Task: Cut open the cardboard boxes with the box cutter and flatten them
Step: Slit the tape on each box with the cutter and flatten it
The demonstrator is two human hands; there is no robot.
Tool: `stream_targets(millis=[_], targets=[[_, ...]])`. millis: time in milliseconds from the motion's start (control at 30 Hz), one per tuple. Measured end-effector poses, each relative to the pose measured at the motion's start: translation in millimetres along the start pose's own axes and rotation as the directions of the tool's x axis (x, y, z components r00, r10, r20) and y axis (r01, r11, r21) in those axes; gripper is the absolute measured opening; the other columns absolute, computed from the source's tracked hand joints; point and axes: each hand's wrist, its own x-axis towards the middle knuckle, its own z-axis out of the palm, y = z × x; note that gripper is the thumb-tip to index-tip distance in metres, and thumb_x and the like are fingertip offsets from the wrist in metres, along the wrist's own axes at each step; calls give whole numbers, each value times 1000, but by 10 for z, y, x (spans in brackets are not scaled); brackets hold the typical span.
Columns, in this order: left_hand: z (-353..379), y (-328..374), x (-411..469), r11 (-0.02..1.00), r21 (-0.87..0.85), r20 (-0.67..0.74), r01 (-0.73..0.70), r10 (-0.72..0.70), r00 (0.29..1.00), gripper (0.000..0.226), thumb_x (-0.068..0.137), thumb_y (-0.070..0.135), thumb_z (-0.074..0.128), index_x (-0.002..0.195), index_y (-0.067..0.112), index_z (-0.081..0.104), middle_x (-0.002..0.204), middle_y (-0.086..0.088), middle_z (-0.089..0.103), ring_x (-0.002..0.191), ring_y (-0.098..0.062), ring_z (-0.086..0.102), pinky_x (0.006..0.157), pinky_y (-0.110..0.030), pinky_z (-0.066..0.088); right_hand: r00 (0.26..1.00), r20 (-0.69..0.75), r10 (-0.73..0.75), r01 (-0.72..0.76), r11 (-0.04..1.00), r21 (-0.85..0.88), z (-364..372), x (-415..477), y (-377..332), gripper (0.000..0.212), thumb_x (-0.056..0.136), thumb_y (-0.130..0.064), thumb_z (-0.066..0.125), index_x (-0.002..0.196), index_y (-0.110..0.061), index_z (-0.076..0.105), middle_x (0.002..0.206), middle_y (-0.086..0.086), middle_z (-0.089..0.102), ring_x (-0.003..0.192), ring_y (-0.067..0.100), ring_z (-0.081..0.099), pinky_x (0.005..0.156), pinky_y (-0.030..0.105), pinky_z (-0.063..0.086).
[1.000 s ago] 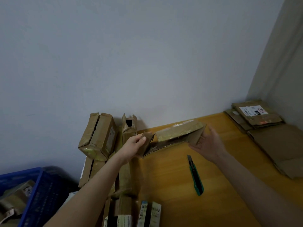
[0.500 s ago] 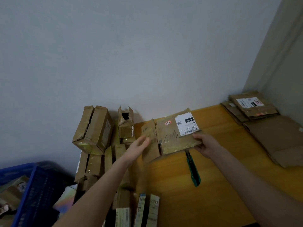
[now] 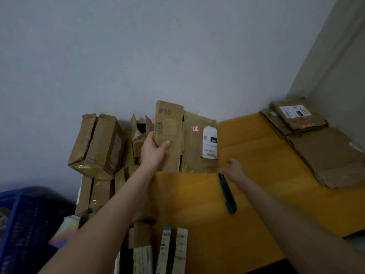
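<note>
My left hand (image 3: 156,151) grips the flattened box (image 3: 197,147); right hand (image 3: 233,170) hangs loose and empty beside the box cutter (image 3: 228,192). Flat pile (image 3: 325,155) started, several taped boxes (image 3: 96,143) to go.

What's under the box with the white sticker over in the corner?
More flattened cardboard peeks out beneath the labelled box, all on the wooden table. How many sheets, I can't tell; it covers them.

Blue crate (image 3: 21,230): blurred, cut off by the left picture edge. Label (image 3: 210,143) on opened box (image 3: 192,155): print too small to be read. Barcoded cartons (image 3: 173,252): cut off below.
</note>
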Motion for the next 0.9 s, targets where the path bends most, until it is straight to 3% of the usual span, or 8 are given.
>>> stream_targets(millis=[67, 200, 300, 400, 533, 633, 767, 900], targets=[[9, 6, -9, 991, 135, -7, -23, 24, 1000, 37, 90, 21, 66, 123, 21, 51, 124, 1, 62, 113, -19, 59, 94, -46, 52, 1000, 8, -15, 17, 980, -196, 140, 59, 117, 59, 90, -21, 65, 141, -8, 38, 137, 11, 48, 116, 28, 52, 95, 39, 48], [112, -179, -156, 975, 214, -28, 63, -58, 998, 40, 91, 23, 65, 128, 20, 50, 127, -1, 61, 116, -22, 59, 95, -49, 51, 998, -63, -9, -29, 813, -582, 320, 124, 438, 55, 93, -27, 59, 140, -19, 32, 138, 12, 38, 122, 30, 45, 87, 37, 46], [203, -282, -246, 962, 236, -71, 136, -123, 990, 43, 91, 24, 64, 130, 17, 49, 128, -3, 60, 116, -24, 59, 95, -51, 51, 999, -45, 25, -48, 759, -650, 374, 229, 735, 70, 92, -23, 59, 147, -17, 17, 152, 15, 17, 133, 34, 34, 99, 42, 45], [349, -348, -302, 952, 198, -134, 235, -211, 968, 48, 90, 24, 65, 134, 17, 47, 129, -4, 58, 117, -25, 57, 96, -53, 50, 999, 29, 28, -1, 735, -678, 267, 332, 894, 68, 93, -13, 53, 148, -15, 14, 155, 17, 5, 126, 36, 43, 93, 41, 46], [594, -507, -396, 918, 107, -133, 381, -367, 921, 48, 89, 22, 67, 133, 13, 49, 128, -7, 59, 117, -27, 57, 99, -51, 49, 1000, 31, -3, 25, 712, -701, -119, 556, 953, 60, 97, -9, 44, 149, -12, 15, 156, 20, 6, 123, 37, 47, 92, 41, 46], [768, -706, -502, 871, 18, -62, 492, -490, 870, 48, 88, 22, 69, 132, 12, 50, 127, -10, 60, 114, -28, 58, 99, -51, 48, 999, 15, -51, 46, 688, -724, -385, 729, 954, 54, 98, -13, 43, 147, -14, 22, 154, 19, 10, 134, 37, 32, 98, 42, 42], [982, -982, -552, 826, 216, -65, 521, -520, 852, 57, 89, 29, 67, 138, 11, 44, 133, -11, 55, 122, -31, 53, 102, -49, 46, 900, 185, -396, 407, 606, -683, -282, 742, 778, 52, 100, -35, 41, 148, -21, 27, 148, 9, 28, 133, 28, 29, 102, 37, 37], [1083, -1189, -576, 693, 465, -181, 552, -535, 825, 67, 90, 39, 64, 144, 16, 30, 131, -11, 55, 114, -30, 59, 90, -45, 54, 738, 496, -458, 669, 395, -630, 220, 700, 686, 66, 97, -54, 37, 153, -29, 15, 161, 4, 2, 148, 30, -5, 119, 45, 5]])
